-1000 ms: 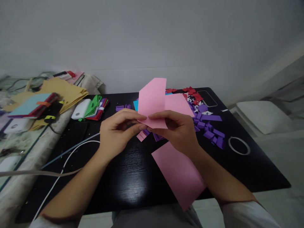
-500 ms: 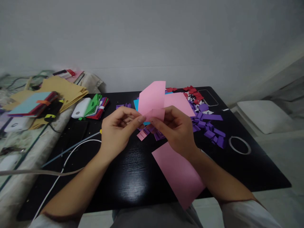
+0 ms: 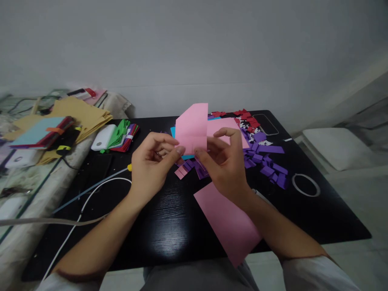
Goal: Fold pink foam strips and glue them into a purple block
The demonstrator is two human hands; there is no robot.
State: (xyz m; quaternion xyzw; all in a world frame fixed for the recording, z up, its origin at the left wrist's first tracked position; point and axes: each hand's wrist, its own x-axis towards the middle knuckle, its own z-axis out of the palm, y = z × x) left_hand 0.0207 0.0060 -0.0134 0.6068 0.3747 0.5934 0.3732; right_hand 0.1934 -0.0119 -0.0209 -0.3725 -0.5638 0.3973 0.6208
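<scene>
Both hands hold up a small sheet of pink paper [image 3: 192, 125] with a slanted upper left corner and faint creases across its lower part. My left hand [image 3: 154, 159] pinches its lower left edge between thumb and fingers. On the lower right, my right hand [image 3: 226, 163] grips it with the thumb in front, the index finger raised and bent. Beneath my right forearm lies a larger pink sheet [image 3: 227, 226], overhanging the table's front edge. Behind the held paper, another pink sheet [image 3: 228, 131] rests over blue paper [image 3: 173, 132].
Purple paper pieces [image 3: 268, 161] and red scraps [image 3: 247, 117] lie at the right of the black table [image 3: 163, 226]. A clear ring [image 3: 306, 185] sits near the right edge. Folded coloured papers [image 3: 121, 135], a white cable [image 3: 91, 194] and brown envelopes [image 3: 79, 115] are at left.
The folded-up lower part of the held pink paper has been opened out flat. My right index finger has lifted away from the paper.
</scene>
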